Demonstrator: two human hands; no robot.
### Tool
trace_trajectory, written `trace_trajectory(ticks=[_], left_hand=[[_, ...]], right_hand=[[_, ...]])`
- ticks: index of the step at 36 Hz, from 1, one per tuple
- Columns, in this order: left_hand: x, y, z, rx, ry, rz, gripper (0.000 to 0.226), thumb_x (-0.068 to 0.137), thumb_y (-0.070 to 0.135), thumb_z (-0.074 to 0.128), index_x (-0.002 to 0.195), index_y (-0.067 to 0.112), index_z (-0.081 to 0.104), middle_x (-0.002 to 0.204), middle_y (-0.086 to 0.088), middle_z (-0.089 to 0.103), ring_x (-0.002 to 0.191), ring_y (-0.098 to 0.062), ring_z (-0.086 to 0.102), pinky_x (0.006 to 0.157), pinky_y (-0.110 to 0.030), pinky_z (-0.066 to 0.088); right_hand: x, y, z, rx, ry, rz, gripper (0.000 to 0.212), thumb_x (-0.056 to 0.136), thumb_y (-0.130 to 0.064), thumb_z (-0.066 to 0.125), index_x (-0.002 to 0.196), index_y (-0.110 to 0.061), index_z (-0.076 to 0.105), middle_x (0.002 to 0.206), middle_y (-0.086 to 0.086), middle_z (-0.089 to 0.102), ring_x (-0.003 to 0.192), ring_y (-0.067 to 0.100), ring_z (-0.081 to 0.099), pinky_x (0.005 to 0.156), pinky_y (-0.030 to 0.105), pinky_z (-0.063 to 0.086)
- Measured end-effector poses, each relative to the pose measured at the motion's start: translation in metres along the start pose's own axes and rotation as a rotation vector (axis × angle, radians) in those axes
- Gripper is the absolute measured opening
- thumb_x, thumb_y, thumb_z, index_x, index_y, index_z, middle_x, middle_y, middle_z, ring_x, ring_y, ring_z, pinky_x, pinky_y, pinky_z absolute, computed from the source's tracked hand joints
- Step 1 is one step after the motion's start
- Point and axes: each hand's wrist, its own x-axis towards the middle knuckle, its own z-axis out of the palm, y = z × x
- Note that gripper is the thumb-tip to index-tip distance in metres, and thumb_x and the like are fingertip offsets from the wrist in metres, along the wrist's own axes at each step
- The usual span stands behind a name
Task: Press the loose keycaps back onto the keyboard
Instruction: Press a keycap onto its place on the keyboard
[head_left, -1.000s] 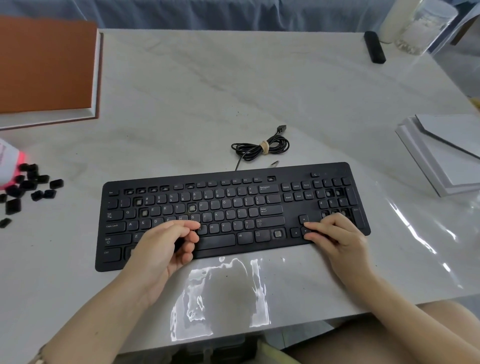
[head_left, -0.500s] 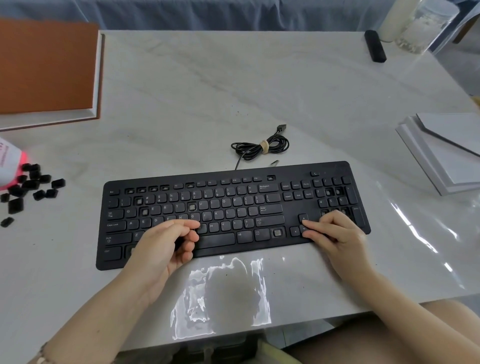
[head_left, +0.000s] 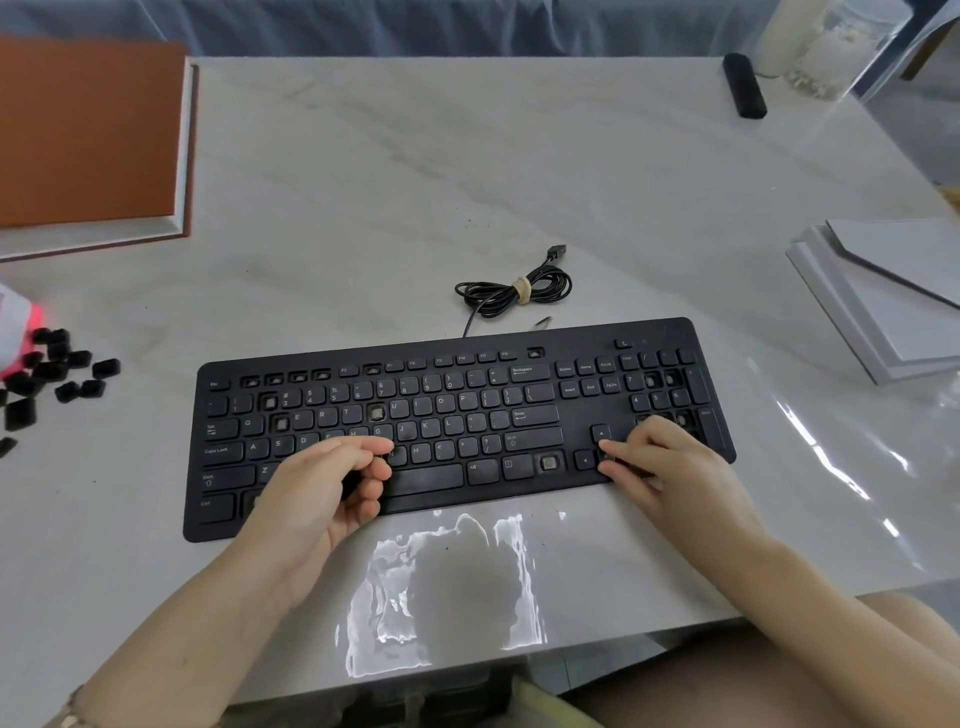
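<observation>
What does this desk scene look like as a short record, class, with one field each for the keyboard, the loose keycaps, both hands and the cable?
keyboard: black, flat on the table, several sockets bare
loose keycaps: black, heaped on the table left of the keyboard
left hand: fingers curled over the keyboard's lower left; contents unclear
right hand: fingertips pressing at the arrow keys
cable: coiled, tied, behind the keyboard
</observation>
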Motion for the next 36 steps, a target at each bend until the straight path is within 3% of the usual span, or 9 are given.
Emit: trace_trajectory(ticks=[2,6,10,20,24,28,32,36], left_hand=[[0.0,0.0,-0.001,-0.004,-0.001,-0.004,0.025,0.092,-0.005,0.041,0.087,0.001,0.064,0.061,-0.004,0.054,0.048,-0.01,0.044,0.041,-0.017,0.042],[0.0,0.0,-0.001,-0.003,-0.004,-0.005,0.025,0.092,-0.006,0.04,0.086,0.001,0.063,0.061,-0.004,0.054,0.05,-0.011,0.043,0.042,-0.017,0.041],[0.001,0.0,-0.001,-0.004,-0.002,-0.009,0.025,0.091,-0.005,0.04,0.087,0.002,0.063,0.06,-0.003,0.054,0.049,-0.011,0.043,0.042,-0.017,0.04],[-0.001,0.001,-0.001,-0.007,0.003,-0.006,0.025,0.091,-0.005,0.04,0.086,0.002,0.064,0.057,-0.001,0.055,0.046,-0.009,0.044,0.041,-0.016,0.041],[-0.001,0.0,-0.001,-0.003,0.004,-0.003,0.025,0.091,-0.005,0.04,0.087,0.002,0.064,0.059,-0.002,0.054,0.047,-0.009,0.044,0.041,-0.016,0.041],[0.0,-0.001,-0.002,-0.015,-0.004,-0.001,0.025,0.091,-0.005,0.04,0.087,0.002,0.064,0.06,-0.003,0.054,0.048,-0.009,0.044,0.041,-0.016,0.041],[0.001,-0.003,-0.002,-0.015,-0.003,0.005,0.024,0.091,-0.005,0.041,0.087,0.002,0.064,0.061,-0.003,0.054,0.05,-0.01,0.044,0.042,-0.016,0.042],[0.001,-0.002,-0.002,-0.025,-0.009,0.002,0.024,0.092,-0.005,0.04,0.088,0.001,0.063,0.062,-0.004,0.054,0.048,-0.01,0.044,0.041,-0.016,0.042]], right_hand=[[0.001,0.0,-0.001,-0.002,-0.033,-0.003,0.019,0.069,-0.011,0.08,0.087,-0.011,0.074,0.073,-0.004,0.059,0.068,0.011,0.05,0.046,0.02,0.047],[0.004,-0.002,0.0,-0.042,0.002,-0.073,0.022,0.063,-0.009,0.083,0.082,-0.007,0.073,0.071,0.0,0.061,0.054,0.008,0.052,0.044,0.014,0.043],[0.007,-0.001,-0.001,-0.084,0.021,-0.145,0.027,0.055,-0.003,0.086,0.077,-0.003,0.07,0.067,0.004,0.06,0.048,0.018,0.055,0.04,0.019,0.045],[0.017,0.002,-0.005,-0.139,-0.077,-0.254,0.026,0.054,-0.003,0.087,0.072,-0.005,0.07,0.066,0.004,0.058,0.049,0.021,0.057,0.037,0.025,0.047],[0.014,0.001,-0.005,-0.132,-0.11,-0.228,0.015,0.067,-0.006,0.08,0.068,-0.003,0.066,0.063,0.002,0.053,0.05,0.02,0.053,0.042,0.024,0.047],[0.005,0.003,0.0,-0.043,-0.075,-0.022,0.028,0.086,-0.018,0.065,0.066,-0.005,0.052,0.061,-0.003,0.045,0.052,0.018,0.045,0.046,0.02,0.037],[0.003,0.001,0.0,-0.163,0.042,-0.225,0.03,0.089,-0.021,0.051,0.067,-0.006,0.063,0.06,0.001,0.047,0.048,0.017,0.044,0.036,0.024,0.039],[-0.002,0.002,-0.003,-0.188,0.067,-0.257,0.028,0.089,-0.021,0.05,0.073,-0.007,0.069,0.061,0.001,0.049,0.049,0.017,0.047,0.035,0.024,0.038]])
